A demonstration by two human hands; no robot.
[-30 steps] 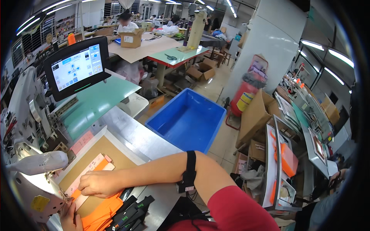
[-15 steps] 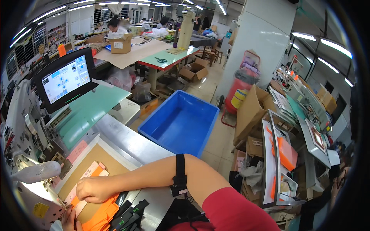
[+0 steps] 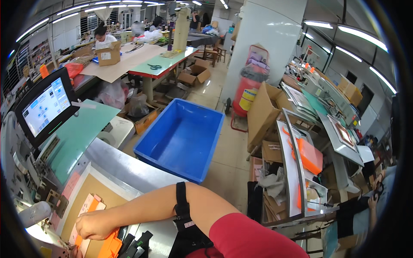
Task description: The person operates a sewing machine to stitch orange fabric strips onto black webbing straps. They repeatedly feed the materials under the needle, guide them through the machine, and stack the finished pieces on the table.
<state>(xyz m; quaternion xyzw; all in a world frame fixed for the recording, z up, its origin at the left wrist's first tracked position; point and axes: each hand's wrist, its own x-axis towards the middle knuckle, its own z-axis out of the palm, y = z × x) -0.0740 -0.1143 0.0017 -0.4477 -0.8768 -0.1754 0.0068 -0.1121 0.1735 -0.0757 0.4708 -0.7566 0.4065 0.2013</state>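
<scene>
One machine [image 3: 13, 142] is standing at far left. Right of it, the left hand [image 3: 76, 253] is showing only partly at the lower edge — whether its fingers are gripping anything, I cannot tell. The strip [image 3: 93, 204] is lying slantwise on the tan board [image 3: 108, 185], pale pink with an orange band along it, its near end running under the right hand [image 3: 95, 224]. That hand's fingers are bending down onto it — pressing or pinching, I cannot tell. The step in hand seems to be steadying the strip; the next move likely calls for flat, even placing. Farther right, orange pieces [image 3: 111, 246] are lying beside the hand, then black straps [image 3: 141, 243].
</scene>
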